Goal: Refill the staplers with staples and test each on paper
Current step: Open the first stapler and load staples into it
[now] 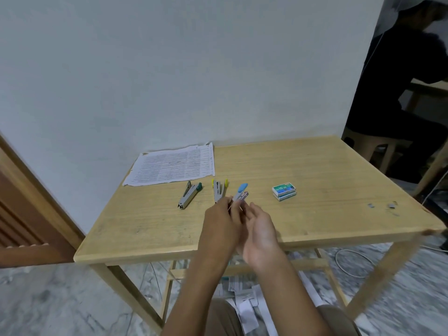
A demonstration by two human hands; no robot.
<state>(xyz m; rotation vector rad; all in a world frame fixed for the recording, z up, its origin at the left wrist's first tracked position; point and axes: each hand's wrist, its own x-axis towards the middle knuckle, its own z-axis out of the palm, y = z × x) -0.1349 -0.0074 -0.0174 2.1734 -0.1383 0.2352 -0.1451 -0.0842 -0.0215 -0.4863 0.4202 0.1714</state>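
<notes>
While the blue stapler [242,193] is held up just above the desk [145,238], the refill step is judged to be in hand. Nearest, the left grip [218,226] is seen with its fingers curled round the stapler's lower end, so the tool is firmly held on that side. The right grip [259,229] is turned palm-up just beside it, fingertips brought against the stapler's body. Whether anything is pinched there cannot be told, the fingers being blurred and overlapped.

The stapler is tilted away, blue cap uppermost, its metal arm swung open in a narrow V. A thin sliver is glimpsed by the left fingers; strip or pusher, it cannot be made out.

Just beyond, the yellow stapler [219,189] and the green stapler [190,194] are laid open on the desk to the left. Which of them has been filled cannot be judged. The staple box [284,193] is set to the right, apart from both grips. A strip is likely wanted next: one grip must be freed, the strip seated squarely in the channel, and the arm snapped down.

Loose staples [381,205] are scattered near the right edge. Farthest back, the paper [172,166] is waiting by the wall for the test.
</notes>
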